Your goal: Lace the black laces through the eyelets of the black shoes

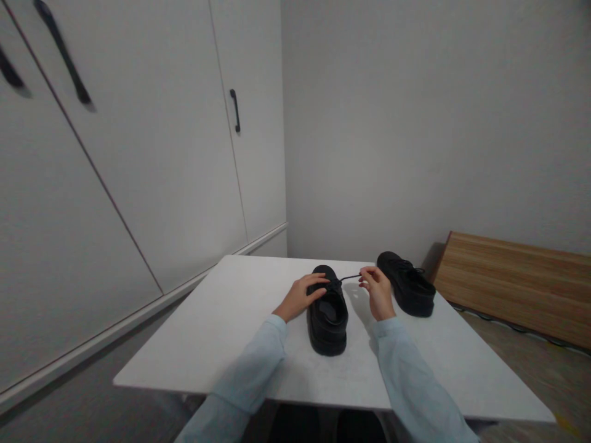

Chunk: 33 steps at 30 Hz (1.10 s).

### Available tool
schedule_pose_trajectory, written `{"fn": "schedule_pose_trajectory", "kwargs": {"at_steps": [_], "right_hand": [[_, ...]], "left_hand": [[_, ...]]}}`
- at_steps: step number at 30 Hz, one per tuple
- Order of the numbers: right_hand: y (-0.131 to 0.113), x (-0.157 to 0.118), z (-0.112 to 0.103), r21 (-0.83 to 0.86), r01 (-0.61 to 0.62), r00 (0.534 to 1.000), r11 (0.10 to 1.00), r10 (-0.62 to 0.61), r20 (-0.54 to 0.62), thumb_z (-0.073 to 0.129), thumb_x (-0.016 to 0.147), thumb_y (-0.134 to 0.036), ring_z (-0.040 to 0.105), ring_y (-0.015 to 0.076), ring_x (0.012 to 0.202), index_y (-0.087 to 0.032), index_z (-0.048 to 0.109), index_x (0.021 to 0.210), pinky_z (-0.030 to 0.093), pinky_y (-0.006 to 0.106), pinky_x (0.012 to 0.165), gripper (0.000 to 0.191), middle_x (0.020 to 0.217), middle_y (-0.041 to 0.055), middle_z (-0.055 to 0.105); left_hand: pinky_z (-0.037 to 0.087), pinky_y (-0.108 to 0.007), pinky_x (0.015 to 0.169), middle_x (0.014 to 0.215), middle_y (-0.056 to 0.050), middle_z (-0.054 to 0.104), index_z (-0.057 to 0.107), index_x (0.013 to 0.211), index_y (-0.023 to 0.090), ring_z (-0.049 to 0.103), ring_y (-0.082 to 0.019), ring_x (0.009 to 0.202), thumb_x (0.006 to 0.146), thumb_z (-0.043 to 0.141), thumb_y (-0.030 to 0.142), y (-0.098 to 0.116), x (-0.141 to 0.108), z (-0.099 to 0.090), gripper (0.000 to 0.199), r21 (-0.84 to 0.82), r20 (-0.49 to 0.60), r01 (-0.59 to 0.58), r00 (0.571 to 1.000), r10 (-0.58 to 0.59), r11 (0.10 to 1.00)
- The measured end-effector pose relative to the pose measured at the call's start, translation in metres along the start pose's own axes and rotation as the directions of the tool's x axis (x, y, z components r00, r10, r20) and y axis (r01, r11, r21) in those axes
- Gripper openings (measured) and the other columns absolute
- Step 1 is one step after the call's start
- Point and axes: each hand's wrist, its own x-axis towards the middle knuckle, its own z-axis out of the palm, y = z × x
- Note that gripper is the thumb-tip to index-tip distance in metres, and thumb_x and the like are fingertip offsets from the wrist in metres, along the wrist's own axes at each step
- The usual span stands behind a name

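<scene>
A black lace-up shoe (327,335) stands upright on the white table, its heel toward me and its toe pointing away. My left hand (302,295) lies over its left side, fingers stretched across the lacing area and touching it. To the right of the shoe, my right hand (376,289) pinches the end of a black shoelace (349,277), which runs taut from the lacing to the fingertips. How the laces are knotted or crossed under my left fingers is hidden.
A second black shoe (409,286) sits near the table's right edge, its laces on. Under both shoes is the white table (207,326). Beyond it are a white cabinet (184,184) on the left, a grey wall, and a wooden panel (517,283) on the right.
</scene>
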Motion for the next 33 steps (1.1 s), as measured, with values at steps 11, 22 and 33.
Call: {"fn": "schedule_pose_trajectory", "kwargs": {"at_steps": [11, 22, 33], "right_hand": [[-0.007, -0.013, 0.011, -0.394, 0.355, 0.912, 0.848, -0.223, 0.343, 0.061, 0.077, -0.038, 0.052, 0.0253, 0.102, -0.023, 0.071, 0.081, 0.039, 0.043, 0.089, 0.018, 0.104, 0.0079, 0.060], [-0.013, -0.024, 0.015, -0.440, 0.507, 0.822, 0.741, -0.262, 0.505, 0.064, 0.078, -0.034, 0.039, 0.0291, 0.119, -0.029, 0.071, 0.091, 0.031, 0.050, 0.102, 0.016, 0.126, 0.0066, 0.049], [-0.016, -0.028, 0.019, -0.436, 0.574, 0.790, 0.693, -0.330, 0.516, 0.065, 0.075, -0.028, 0.036, 0.0307, 0.121, -0.025, 0.070, 0.085, 0.033, 0.051, 0.100, 0.011, 0.132, 0.0077, 0.043]], "left_hand": [[0.044, -0.035, 0.088, 0.088, -0.006, 0.064, 0.062, 0.079, 0.018, 0.056, -0.019, 0.092, 0.083, 0.058, 0.032, 0.001, 0.006, 0.001, 0.015, 0.043, -0.114, -0.030, 0.993, 0.034, 0.999], [0.044, -0.033, 0.078, 0.083, -0.003, 0.057, 0.048, 0.085, 0.020, 0.055, -0.018, 0.082, 0.088, 0.042, 0.022, -0.024, 0.007, 0.002, 0.008, 0.148, -0.428, 0.245, 0.889, -0.162, 0.958], [0.039, -0.039, 0.088, 0.092, -0.005, 0.059, 0.058, 0.090, 0.021, 0.050, -0.022, 0.094, 0.083, 0.054, 0.026, 0.006, 0.007, -0.002, 0.009, 0.333, -0.460, 0.159, 0.888, 0.013, 0.930]]}}
